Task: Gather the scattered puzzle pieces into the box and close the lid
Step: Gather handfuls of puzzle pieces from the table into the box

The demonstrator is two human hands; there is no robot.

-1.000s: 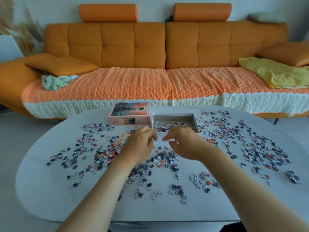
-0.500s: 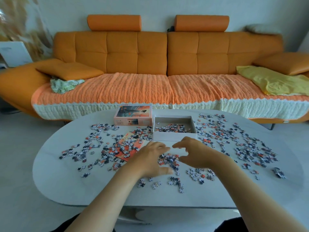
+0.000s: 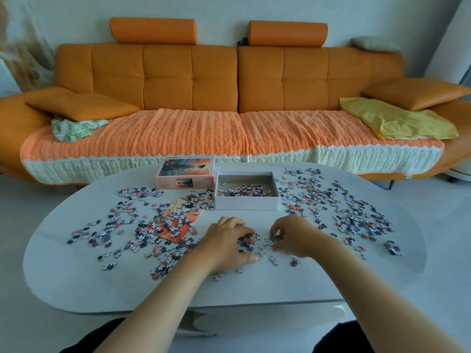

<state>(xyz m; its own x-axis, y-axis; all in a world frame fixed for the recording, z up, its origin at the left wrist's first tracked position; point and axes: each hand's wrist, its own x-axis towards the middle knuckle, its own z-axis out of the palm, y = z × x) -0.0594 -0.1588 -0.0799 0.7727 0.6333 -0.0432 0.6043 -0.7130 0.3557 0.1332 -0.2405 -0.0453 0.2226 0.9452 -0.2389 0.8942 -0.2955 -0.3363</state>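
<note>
Few pieces point(image 3: 242, 191) in box point(image 3: 246, 203), most on worktop point(image 3: 76, 276), lid point(image 3: 184, 173) off; my left hand point(image 3: 229, 244) and right hand point(image 3: 293, 235) curl half-closed, scooping a pile.

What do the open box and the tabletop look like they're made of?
Open box: likely matte white cardboard, with thin straight walls and crisp folded corners. Tabletop: smooth, pale grey, softly glossy, with a faint sheen near the front edge; perhaps stone or lacquered board, I can't tell which.

Under my hands the table point(image 3: 331, 284) looks smooth and faintly glossy; the box point(image 3: 246, 203) beyond my fingers seems matt white card. Farther off, the sofa point(image 3: 188, 77) is smooth leather-like, its cover point(image 3: 178, 133) a rough knit.
</note>
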